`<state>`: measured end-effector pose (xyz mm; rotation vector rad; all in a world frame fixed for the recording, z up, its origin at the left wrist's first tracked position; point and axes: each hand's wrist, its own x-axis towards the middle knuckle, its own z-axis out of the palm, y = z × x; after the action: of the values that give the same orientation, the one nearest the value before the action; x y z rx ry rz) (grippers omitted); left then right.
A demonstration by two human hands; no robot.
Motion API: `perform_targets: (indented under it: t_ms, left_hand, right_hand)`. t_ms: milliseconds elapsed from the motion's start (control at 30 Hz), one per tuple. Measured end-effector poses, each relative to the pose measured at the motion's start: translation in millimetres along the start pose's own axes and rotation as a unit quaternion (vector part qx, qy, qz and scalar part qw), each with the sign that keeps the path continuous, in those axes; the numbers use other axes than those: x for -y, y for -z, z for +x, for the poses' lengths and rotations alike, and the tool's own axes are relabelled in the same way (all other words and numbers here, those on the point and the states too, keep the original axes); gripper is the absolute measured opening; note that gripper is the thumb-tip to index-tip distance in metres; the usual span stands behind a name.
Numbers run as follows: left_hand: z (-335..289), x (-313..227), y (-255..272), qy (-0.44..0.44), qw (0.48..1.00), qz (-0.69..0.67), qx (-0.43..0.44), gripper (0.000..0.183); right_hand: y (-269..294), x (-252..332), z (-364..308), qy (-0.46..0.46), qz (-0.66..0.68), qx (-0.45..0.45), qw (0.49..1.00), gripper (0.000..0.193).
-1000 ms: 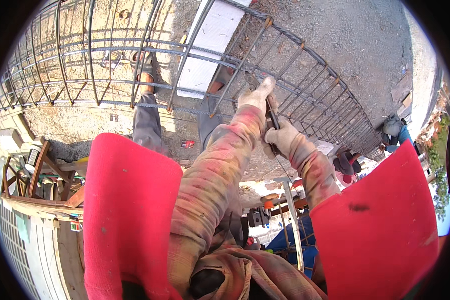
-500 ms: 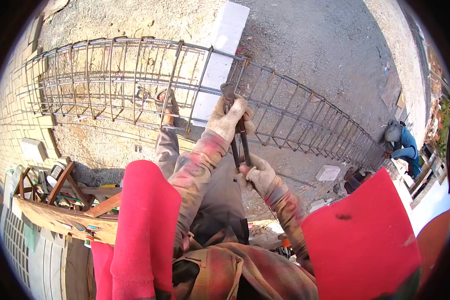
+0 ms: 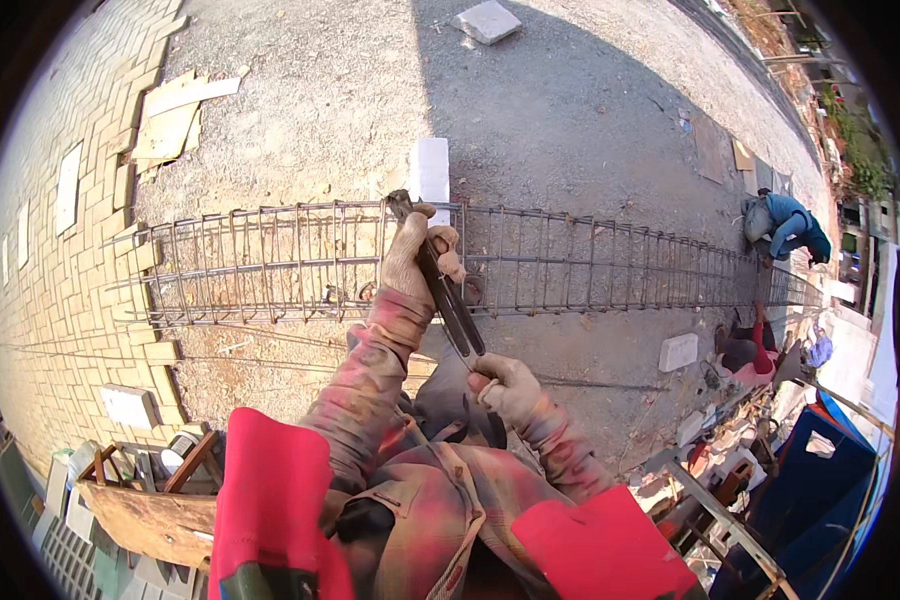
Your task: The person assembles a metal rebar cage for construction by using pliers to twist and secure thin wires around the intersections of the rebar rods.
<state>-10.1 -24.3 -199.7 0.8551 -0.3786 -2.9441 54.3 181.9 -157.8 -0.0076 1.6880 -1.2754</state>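
Observation:
My left hand (image 3: 407,258), in a worn pale work glove, is wrapped round dark long-handled pincers (image 3: 444,298) close below their jaws. The pincers slant, with the jaws up at the long rebar cage (image 3: 570,258) and the handles pointing down toward me. Whether the jaws touch a bar cannot be made out. My right hand (image 3: 510,390), also gloved, is closed in a pinch just below the handle ends. Whatever sits in that pinch is too small to name. The cage lies across the ground in front of me, partly hidden behind my left hand.
A white block (image 3: 429,170) stands against the cage's far side. Another pale block (image 3: 678,352) lies nearer at right. A co-worker in blue (image 3: 788,222) bends over the cage's right end, with a second person (image 3: 755,360) close by. A wooden crate (image 3: 150,520) sits at lower left.
My view has shifted, so the cage appears lower and more of the far ground shows. My right hand has come away from the handles to just below their ends. The left keeps its grip.

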Motion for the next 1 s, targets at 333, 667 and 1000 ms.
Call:
perform_targets:
  t_ms: [333,667,1000]
  left_hand:
    - [-82.6,18.5,-102.6,0.029,0.927,0.236,0.290,0.046]
    - [-125.8,61.0,-97.7,-0.049,0.883,0.418,0.210,0.018]
    - [-107.4,89.6,-115.3,-0.128,0.619,0.715,0.300,0.016]
  right_hand:
    - [-6.2,61.1,-42.6,0.092,0.174,0.023,0.980,0.027]
    - [-18.8,35.9,-85.8,0.212,-0.211,-0.289,0.909,0.042]
    - [-1.4,4.7,-123.1,0.231,0.314,-0.152,0.908,0.035]
